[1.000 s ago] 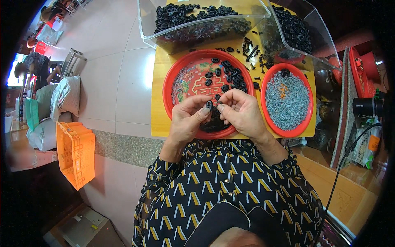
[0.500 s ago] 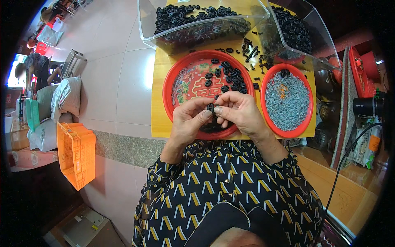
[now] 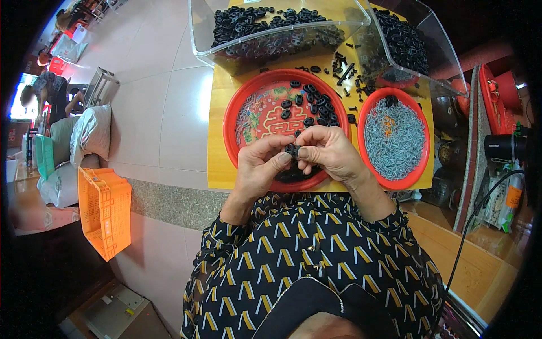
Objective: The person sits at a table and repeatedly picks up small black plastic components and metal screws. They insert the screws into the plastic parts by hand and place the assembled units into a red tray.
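Note:
Above the near side of a round red tray [image 3: 230, 121], my left hand [image 3: 258, 165] and my right hand [image 3: 332, 155] meet. Between their fingertips is a small black plastic part [image 3: 292, 149], oval with holes; both hands pinch it by thumb and finger. Whether a screw or second piece is in the right fingers, I cannot tell. Several similar black oval parts [image 3: 322, 104] lie in the tray's right half and under my hands. Loose silvery screws [image 3: 252, 113] lie along its left side. A smaller red tray [image 3: 397, 185] full of silvery screws [image 3: 395, 141] stands to the right.
Two clear plastic bins [image 3: 293, 35] [image 3: 435, 68] holding many black parts stand at the table's far side. Black slender pieces [image 3: 344, 73] are scattered between bins and trays. An orange basket [image 3: 107, 214] is on the floor at left, near white sacks [image 3: 91, 135]. A person [image 3: 49, 99] is at far left.
The black part between my fingertips has turned, and my right fingertips have shifted slightly to cover its right side. My left hand has barely moved.

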Tool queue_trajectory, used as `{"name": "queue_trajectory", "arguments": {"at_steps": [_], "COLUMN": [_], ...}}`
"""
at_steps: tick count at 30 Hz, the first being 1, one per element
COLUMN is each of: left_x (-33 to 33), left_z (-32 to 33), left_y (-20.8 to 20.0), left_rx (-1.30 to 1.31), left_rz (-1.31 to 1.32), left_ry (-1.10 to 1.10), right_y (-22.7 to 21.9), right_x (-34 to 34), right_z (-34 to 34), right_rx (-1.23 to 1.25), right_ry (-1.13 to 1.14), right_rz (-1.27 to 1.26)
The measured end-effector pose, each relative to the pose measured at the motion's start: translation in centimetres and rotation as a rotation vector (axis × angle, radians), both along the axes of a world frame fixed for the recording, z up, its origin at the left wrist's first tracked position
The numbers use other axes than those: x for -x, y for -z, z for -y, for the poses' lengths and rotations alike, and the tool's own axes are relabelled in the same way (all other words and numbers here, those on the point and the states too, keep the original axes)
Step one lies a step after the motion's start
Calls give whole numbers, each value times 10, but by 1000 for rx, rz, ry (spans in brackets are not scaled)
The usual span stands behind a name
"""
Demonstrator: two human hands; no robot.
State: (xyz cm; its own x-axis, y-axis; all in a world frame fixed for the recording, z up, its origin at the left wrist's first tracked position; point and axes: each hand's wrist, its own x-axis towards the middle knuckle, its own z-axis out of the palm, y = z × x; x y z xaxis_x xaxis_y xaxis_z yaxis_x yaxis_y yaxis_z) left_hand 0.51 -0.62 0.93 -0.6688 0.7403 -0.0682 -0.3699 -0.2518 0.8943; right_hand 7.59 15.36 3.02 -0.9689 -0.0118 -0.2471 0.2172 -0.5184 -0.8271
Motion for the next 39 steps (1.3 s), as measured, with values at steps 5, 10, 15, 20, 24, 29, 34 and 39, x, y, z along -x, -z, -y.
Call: {"name": "queue_trajectory", "arguments": {"at_steps": [5,10,15,20,24,29,34,39], "left_x": [1,-1,2,3,0,0,0,0], "left_z": [-1,-7,-3,-5,-7,-6,-5,-5], "left_y": [-4,-5,-5,-4,-1,-1,1,1], "left_rx": [29,12,8,-87,-98,-86,-82,-72], "left_rz": [-10,69,118,187,197,157,160,143], "left_ry": [-14,-85,-121,-89,-96,-92,-81,-73], "right_y": [-4,-9,-15,-17,-17,3,-5,-14], "right_x": [1,0,-3,-3,-5,-4,-5,-5], "right_z": [1,5,0,4,7,-2,3,12], "right_rx": [-23,-118,-146,-295,-438,-934,-727,-464], "right_ry": [0,110,166,229,203,336,334,290], "right_rz": [28,75,115,20,-31,-254,-121,30]}}
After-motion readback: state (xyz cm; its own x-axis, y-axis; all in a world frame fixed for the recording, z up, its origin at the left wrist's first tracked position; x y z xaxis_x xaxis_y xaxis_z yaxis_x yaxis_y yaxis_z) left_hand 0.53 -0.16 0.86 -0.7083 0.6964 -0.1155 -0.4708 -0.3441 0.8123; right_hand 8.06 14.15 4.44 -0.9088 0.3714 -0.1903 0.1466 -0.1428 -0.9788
